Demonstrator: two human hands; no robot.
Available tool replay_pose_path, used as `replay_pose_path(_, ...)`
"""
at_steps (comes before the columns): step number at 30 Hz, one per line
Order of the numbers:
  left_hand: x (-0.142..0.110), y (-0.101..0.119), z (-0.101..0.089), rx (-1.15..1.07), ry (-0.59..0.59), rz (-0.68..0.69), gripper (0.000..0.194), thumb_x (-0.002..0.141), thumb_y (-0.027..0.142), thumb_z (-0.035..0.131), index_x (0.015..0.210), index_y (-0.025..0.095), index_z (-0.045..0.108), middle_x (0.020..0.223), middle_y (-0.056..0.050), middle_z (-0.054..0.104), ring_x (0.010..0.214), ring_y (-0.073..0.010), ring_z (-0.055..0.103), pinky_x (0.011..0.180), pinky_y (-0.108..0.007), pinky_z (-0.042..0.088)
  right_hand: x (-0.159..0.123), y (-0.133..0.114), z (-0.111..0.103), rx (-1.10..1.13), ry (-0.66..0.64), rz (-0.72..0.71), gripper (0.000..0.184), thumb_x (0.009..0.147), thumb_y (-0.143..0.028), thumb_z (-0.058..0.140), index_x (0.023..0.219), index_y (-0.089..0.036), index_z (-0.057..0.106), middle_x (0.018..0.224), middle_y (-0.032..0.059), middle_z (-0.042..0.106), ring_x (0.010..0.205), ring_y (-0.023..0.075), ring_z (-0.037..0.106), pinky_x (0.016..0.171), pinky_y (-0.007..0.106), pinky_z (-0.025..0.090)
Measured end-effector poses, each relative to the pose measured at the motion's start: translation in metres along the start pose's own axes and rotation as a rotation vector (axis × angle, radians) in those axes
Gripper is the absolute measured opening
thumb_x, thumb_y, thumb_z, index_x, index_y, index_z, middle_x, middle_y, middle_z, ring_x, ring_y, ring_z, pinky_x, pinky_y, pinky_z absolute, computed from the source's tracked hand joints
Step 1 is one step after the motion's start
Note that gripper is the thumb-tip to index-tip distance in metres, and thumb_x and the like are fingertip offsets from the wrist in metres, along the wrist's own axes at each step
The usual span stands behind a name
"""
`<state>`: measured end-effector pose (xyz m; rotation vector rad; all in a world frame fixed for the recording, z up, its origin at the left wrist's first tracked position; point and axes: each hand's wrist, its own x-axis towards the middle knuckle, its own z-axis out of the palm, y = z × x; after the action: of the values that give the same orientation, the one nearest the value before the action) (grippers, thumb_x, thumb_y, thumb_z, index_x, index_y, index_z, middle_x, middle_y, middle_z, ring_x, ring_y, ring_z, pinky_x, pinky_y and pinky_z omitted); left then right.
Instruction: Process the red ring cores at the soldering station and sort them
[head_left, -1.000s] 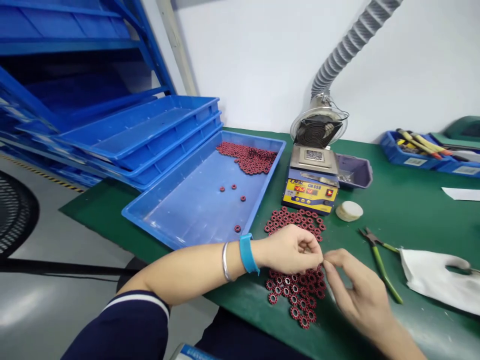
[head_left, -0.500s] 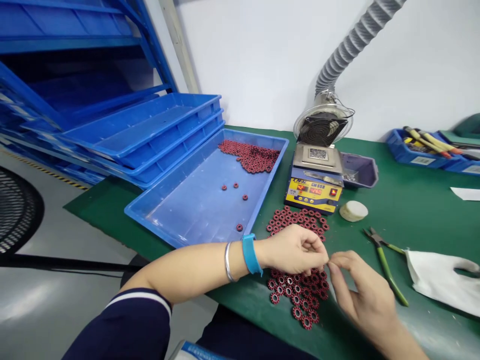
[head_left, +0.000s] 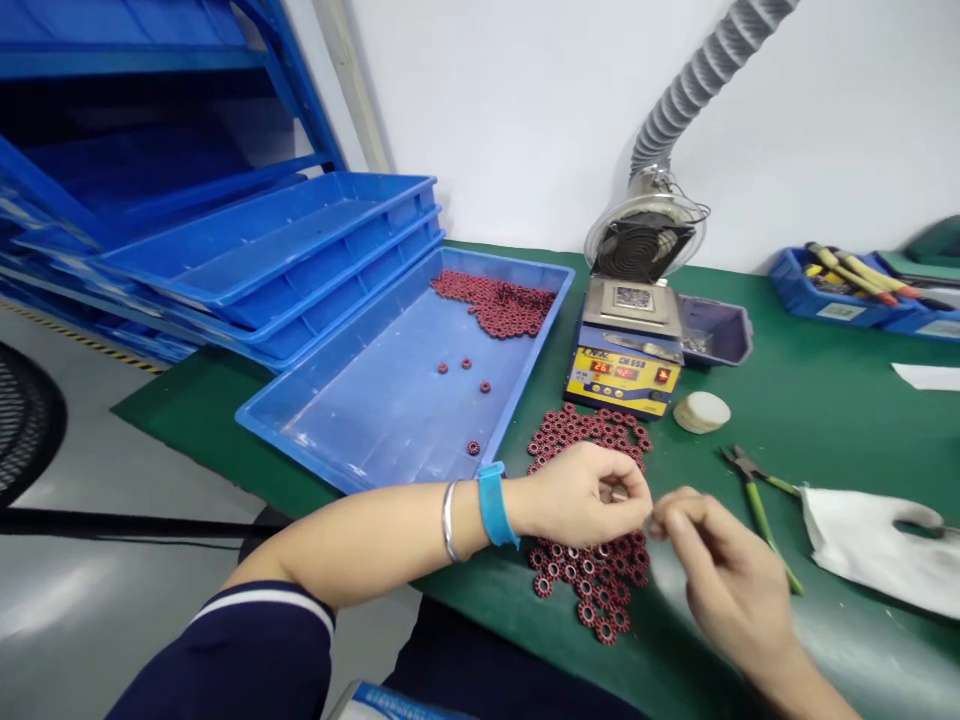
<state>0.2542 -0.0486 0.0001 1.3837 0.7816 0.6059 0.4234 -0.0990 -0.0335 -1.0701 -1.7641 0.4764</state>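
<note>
Over a spread of small red toothed rings [head_left: 604, 590] on the green tabletop, my left hand [head_left: 589, 495] is closed with thumb and fingertips pinched. My right hand [head_left: 724, 565] meets it at the fingertips, its fingers curled and pressed together. Whatever the two pinches hold is too small and too covered to make out. The rings have dark edges and bright centres; part of the spread is hidden beneath my left hand and wrist. A turquoise band [head_left: 495, 505] and a silver bangle [head_left: 448, 520] circle my left wrist.
A blue tray [head_left: 360, 400] at left holds many more rings. Behind the spread stands a yellow-fronted heating unit [head_left: 622, 375] with a fan and duct. Green-handled cutters [head_left: 761, 510], a white glove [head_left: 877, 550], a round white pad [head_left: 701, 411] and a purple bin [head_left: 720, 330] lie rightward.
My right hand's fingers have shifted and curled more at the tips beside my left pinch. My left hand stays nearly in place; the view has tilted slightly.
</note>
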Motion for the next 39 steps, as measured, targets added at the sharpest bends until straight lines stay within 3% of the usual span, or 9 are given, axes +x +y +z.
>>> replay_pose_path(4, 0.005, 0.007, -0.005, -0.024, 0.236, -0.04, 0.01, 0.074, 0.011, 0.062, 0.064, 0.011, 0.061, 0.055, 0.003, 0.056, 0.049, -0.0053, 0.048, 0.049, -0.017, 0.039, 0.005, 0.011, -0.009, 0.153, 0.239, 0.276, 0.027, 0.094, -0.032, 0.052, 0.072, -0.018, 0.057, 0.065, 0.0007, 0.058, 0.06, 0.0107, 0.055, 0.059, 0.023, 0.046)
replay_pose_path(7, 0.011, 0.006, -0.009, -0.125, 0.325, -0.164, 0.008, 0.075, 0.012, 0.063, 0.081, 0.011, 0.068, 0.059, 0.003, 0.061, 0.048, -0.0062, 0.052, 0.049, -0.018, 0.044, 0.007, 0.02, -0.006, 0.152, 0.181, 0.316, 0.023, 0.087, -0.038, 0.061, 0.078, -0.017, 0.063, 0.071, 0.0025, 0.063, 0.065, 0.0127, 0.059, 0.062, 0.026, 0.05)
replay_pose_path(13, 0.013, 0.001, -0.006, -0.265, 0.279, -0.235, 0.025, 0.076, 0.01, 0.065, 0.101, 0.008, 0.069, 0.068, -0.002, 0.07, 0.067, -0.0099, 0.067, 0.072, -0.023, 0.057, 0.005, 0.023, 0.011, 0.173, 0.051, 0.261, 0.022, 0.082, -0.03, 0.067, 0.099, -0.017, 0.062, 0.092, 0.0068, 0.066, 0.087, 0.0171, 0.064, 0.083, 0.034, 0.053)
replay_pose_path(22, 0.014, -0.007, -0.004, -0.221, 0.182, -0.216, 0.041, 0.066, 0.024, 0.08, 0.101, 0.007, 0.067, 0.08, -0.007, 0.075, 0.073, -0.0151, 0.07, 0.072, -0.028, 0.059, 0.008, 0.018, 0.013, 0.204, 0.105, 0.25, 0.011, 0.087, -0.028, 0.061, 0.085, -0.017, 0.064, 0.082, 0.0029, 0.065, 0.078, 0.0128, 0.061, 0.078, 0.029, 0.051)
replay_pose_path(25, 0.013, -0.007, -0.004, -0.171, 0.179, -0.212, 0.042, 0.065, 0.027, 0.081, 0.101, 0.008, 0.068, 0.078, -0.006, 0.074, 0.072, -0.0162, 0.07, 0.069, -0.029, 0.059, 0.009, 0.019, 0.005, 0.149, 0.072, 0.27, 0.018, 0.089, -0.028, 0.057, 0.076, -0.017, 0.059, 0.074, 0.0013, 0.062, 0.072, 0.0113, 0.057, 0.074, 0.027, 0.048)
replay_pose_path(29, 0.012, -0.005, -0.006, -0.078, 0.207, -0.163, 0.041, 0.068, 0.03, 0.079, 0.102, 0.009, 0.069, 0.078, -0.005, 0.072, 0.067, -0.0143, 0.067, 0.062, -0.026, 0.057, 0.012, 0.025, -0.009, 0.136, 0.162, 0.324, 0.024, 0.089, -0.036, 0.056, 0.075, -0.017, 0.057, 0.071, 0.0012, 0.06, 0.067, 0.0109, 0.054, 0.07, 0.026, 0.047)
replay_pose_path(33, 0.012, -0.005, -0.008, -0.052, 0.214, -0.114, 0.041, 0.068, 0.03, 0.078, 0.103, 0.01, 0.069, 0.081, -0.005, 0.071, 0.06, -0.0101, 0.061, 0.058, -0.023, 0.054, 0.012, 0.023, -0.008, 0.228, -0.005, 0.361, 0.024, 0.08, -0.038, 0.068, 0.081, -0.015, 0.062, 0.076, 0.0029, 0.065, 0.07, 0.0122, 0.058, 0.071, 0.027, 0.05)
replay_pose_path(36, 0.013, -0.005, -0.008, -0.081, 0.19, -0.11, 0.044, 0.066, 0.03, 0.079, 0.105, 0.011, 0.068, 0.086, -0.006, 0.071, 0.066, -0.011, 0.063, 0.063, -0.025, 0.055, 0.012, 0.02, -0.003, 0.302, -0.14, 0.387, 0.027, 0.082, -0.041, 0.066, 0.082, -0.014, 0.065, 0.078, 0.004, 0.067, 0.071, 0.0127, 0.06, 0.071, 0.028, 0.051)
replay_pose_path(39, 0.013, -0.006, -0.008, -0.081, 0.182, -0.111, 0.045, 0.065, 0.027, 0.079, 0.105, 0.01, 0.067, 0.085, -0.005, 0.07, 0.069, -0.0113, 0.063, 0.067, -0.025, 0.055, 0.014, 0.023, -0.007, 0.379, -0.04, 0.43, 0.034, 0.084, -0.048, 0.062, 0.073, -0.016, 0.063, 0.068, 0.002, 0.065, 0.063, 0.0112, 0.058, 0.064, 0.026, 0.05)
